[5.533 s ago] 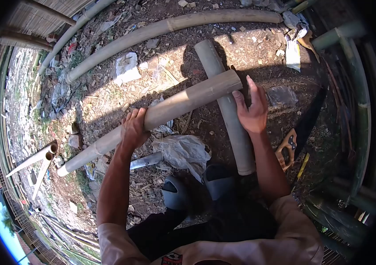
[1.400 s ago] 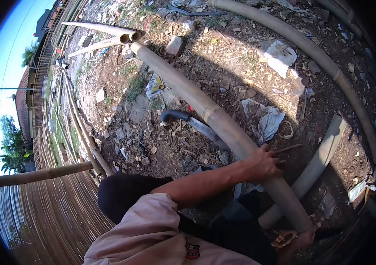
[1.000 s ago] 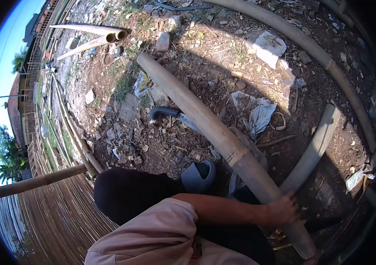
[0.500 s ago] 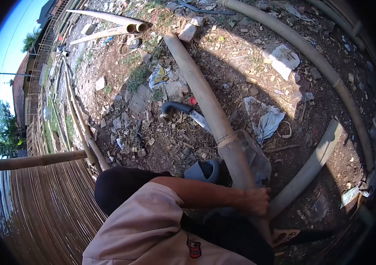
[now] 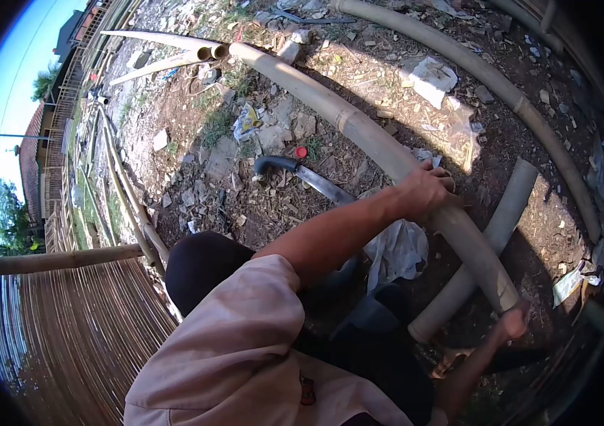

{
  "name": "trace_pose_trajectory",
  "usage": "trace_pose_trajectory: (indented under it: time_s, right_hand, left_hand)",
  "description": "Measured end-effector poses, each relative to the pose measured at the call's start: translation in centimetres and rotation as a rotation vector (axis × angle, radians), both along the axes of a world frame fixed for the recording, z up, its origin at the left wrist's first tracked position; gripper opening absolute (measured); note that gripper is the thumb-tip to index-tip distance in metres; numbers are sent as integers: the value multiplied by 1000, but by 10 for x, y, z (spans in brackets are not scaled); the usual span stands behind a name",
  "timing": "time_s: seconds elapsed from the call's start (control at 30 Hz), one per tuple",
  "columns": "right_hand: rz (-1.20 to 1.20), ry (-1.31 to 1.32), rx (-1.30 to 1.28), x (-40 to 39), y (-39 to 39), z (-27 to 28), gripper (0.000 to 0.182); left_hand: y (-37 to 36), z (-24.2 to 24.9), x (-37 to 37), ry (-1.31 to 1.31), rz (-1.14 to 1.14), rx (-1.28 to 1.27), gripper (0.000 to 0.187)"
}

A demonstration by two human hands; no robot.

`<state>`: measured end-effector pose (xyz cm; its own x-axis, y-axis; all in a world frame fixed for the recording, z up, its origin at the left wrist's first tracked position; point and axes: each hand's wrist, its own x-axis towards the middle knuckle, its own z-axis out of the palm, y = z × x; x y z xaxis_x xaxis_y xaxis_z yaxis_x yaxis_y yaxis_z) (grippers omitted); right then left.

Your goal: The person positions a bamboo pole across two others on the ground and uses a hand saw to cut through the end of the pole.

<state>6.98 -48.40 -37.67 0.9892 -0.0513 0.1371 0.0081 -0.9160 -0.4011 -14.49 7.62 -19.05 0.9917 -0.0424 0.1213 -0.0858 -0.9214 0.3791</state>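
A thick bamboo pole (image 5: 302, 89) slants across the middle of the view, its near end low on the right. My left hand (image 5: 426, 192) is closed over the top of the pole partway along. At the near end, my right hand (image 5: 513, 323) grips the pole, its fingers partly hidden. Beneath the pole, a shorter bamboo piece (image 5: 511, 195) crosses on the ground. A blade with a black curved handle (image 5: 277, 165) lies on the dirt to the left. Near my right forearm is a wooden saw-like handle (image 5: 451, 362), partly covered.
Crumpled clear plastic (image 5: 398, 248) lies under my left arm. Another long bamboo pole (image 5: 472, 67) curves along the right. Two cut poles (image 5: 163, 65) lie at the far left. A woven bamboo panel (image 5: 68, 326) stands at lower left. Rubble and chips litter the ground.
The pole has shifted right and swung to a flatter slant, now crossing over the shorter piece. My left hand has moved up and right along it; my right hand has come into view at its end.
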Motion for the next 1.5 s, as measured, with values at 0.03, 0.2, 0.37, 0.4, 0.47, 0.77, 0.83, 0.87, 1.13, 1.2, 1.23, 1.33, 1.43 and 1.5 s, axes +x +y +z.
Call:
trace_pose_trajectory:
  time_s: [0.03, 0.2, 0.37, 0.4, 0.47, 0.77, 0.83, 0.87, 1.13, 1.2, 1.23, 1.33, 1.43, 1.5]
  right_hand:
    - [-182, 120, 19, -13, 70, 50, 73]
    - [-202, 258, -49, -22, 230, 162, 77]
    - [-286, 319, 60, -33, 216, 149, 74]
    - [-301, 340, 79, -35, 218, 144, 75]
    - [-371, 328, 36, -39, 224, 133, 85]
    - [-210, 103, 840, -113, 167, 166, 40]
    - [-143, 158, 869, -131, 168, 180, 34]
    - [-110, 142, 810, -134, 175, 189, 33]
    - [-2, 53, 519, -74, 194, 169, 35]
    - [-17, 100, 353, -42, 180, 153, 41]
    - [-8, 164, 362, -21, 169, 138, 42]
    - [-35, 233, 502, 1, 211, 171, 58]
    - [-31, 245, 286, 34, 224, 181, 84]
    - [-91, 225, 5, 45, 233, 186, 93]
  left_hand:
    - [15, 5, -5, 50, 34, 41, 62]
    - [48, -7, -2, 10, 89, 127, 73]
    - [47, 12, -8, 177, 79, 75, 71]
    - [47, 8, -10, 124, 87, 68, 70]
    - [46, 4, -15, 6, 90, 54, 69]
    - [39, 11, -9, -83, 17, 33, 82]
    - [37, 13, -7, 4, 42, 45, 84]
    - [41, 5, -7, -32, 12, 39, 86]
    - [40, -5, -10, -110, 153, 128, 91]
    - [32, -7, -4, -151, 179, 182, 92]
    - [34, -10, 3, -145, 201, 203, 92]
    - [47, -12, 30, -152, 188, 166, 88]
    - [60, 3, 65, 56, 214, 162, 75]
    - [69, 13, 83, 459, 187, -13, 73]
